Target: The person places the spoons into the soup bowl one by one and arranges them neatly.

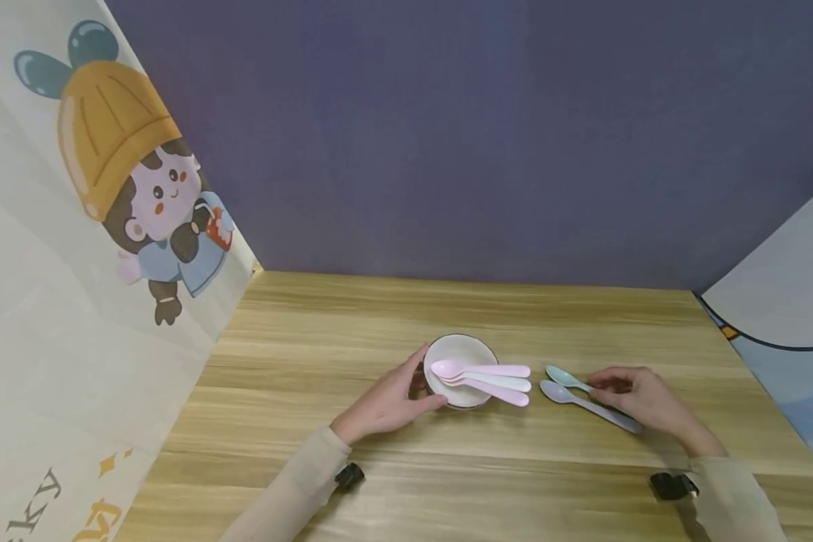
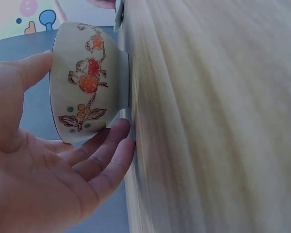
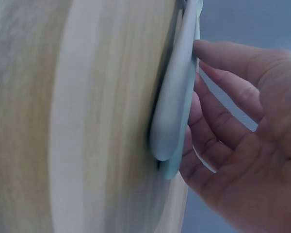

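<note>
My left hand (image 1: 396, 395) holds a small white bowl (image 1: 457, 348), with the thumb at its rim and the fingers around its side. The bowl stands upright; in the left wrist view its outside shows painted orange birds and leaves. Two pink spoons (image 1: 504, 370) and a white spoon (image 1: 511, 383) lie in the bowl, their handles jutting over the right rim. To the right, my right hand (image 1: 640, 395) pinches the handle of a mint-green spoon (image 1: 564, 376). A pale grey-lilac spoon (image 1: 557, 391) lies on the table just in front of the green one.
The wood-grain table (image 1: 379, 316) ends at a dark blue-grey panel (image 1: 447, 150) behind. A white wall with a cartoon child (image 1: 169, 196) borders the left, and a printed panel (image 1: 772, 286) the right. Each sleeve has a black band (image 1: 349, 476) near the wrist.
</note>
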`<act>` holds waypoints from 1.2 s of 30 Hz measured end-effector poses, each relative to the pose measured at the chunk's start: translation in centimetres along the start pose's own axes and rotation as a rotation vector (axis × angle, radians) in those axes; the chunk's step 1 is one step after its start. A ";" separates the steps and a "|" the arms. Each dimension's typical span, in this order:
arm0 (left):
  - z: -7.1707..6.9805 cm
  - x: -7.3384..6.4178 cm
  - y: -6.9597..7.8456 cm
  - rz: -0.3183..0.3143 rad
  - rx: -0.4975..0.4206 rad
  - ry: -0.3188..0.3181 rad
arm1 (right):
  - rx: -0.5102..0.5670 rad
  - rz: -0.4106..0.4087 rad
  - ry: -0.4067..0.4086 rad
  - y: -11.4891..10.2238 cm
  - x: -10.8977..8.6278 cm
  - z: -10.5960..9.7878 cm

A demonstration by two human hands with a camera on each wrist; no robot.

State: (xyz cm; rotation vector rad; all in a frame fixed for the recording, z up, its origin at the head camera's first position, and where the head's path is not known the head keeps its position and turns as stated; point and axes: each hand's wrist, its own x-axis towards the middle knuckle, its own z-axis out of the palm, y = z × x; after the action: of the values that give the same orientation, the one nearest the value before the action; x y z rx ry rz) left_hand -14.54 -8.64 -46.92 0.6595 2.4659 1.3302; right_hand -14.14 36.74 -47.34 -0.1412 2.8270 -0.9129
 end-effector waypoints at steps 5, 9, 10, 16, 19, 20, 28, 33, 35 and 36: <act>0.0 0.0 0.1 -0.012 0.015 -0.001 | 0.012 0.012 -0.011 0.0 -0.2 0.0; 0.0 -0.1 0.1 -0.018 0.033 0.007 | 0.010 0.011 0.000 0.0 -0.1 0.2; -0.1 -0.1 0.1 -0.018 0.036 0.009 | 0.010 0.011 0.003 0.0 -0.1 0.2; -0.1 -0.1 0.1 -0.007 0.043 0.014 | -0.003 0.000 0.020 0.0 0.0 0.4; -0.1 0.0 0.1 -0.005 0.046 0.013 | -0.007 -0.003 0.026 0.0 0.0 0.5; -0.1 0.0 0.1 -0.007 0.048 0.013 | -0.008 -0.004 0.027 0.0 0.0 0.5; -0.2 0.0 0.1 -0.012 0.051 0.006 | -0.019 -0.012 0.029 -0.1 -0.1 0.5; -0.1 -0.1 0.1 -0.018 0.059 0.009 | -0.019 -0.019 0.019 0.0 -0.2 0.3; -0.1 -0.1 0.1 -0.016 0.061 0.009 | -0.015 -0.021 0.014 0.0 -0.2 0.2; -0.1 -0.1 0.1 -0.014 0.061 0.009 | -0.014 -0.023 0.013 0.0 -0.2 0.2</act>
State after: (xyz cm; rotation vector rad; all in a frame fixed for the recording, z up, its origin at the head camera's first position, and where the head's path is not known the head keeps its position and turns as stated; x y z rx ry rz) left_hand -14.41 -8.72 -46.80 0.6507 2.5225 1.2594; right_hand -13.88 36.68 -47.49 -0.1701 2.8499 -0.9017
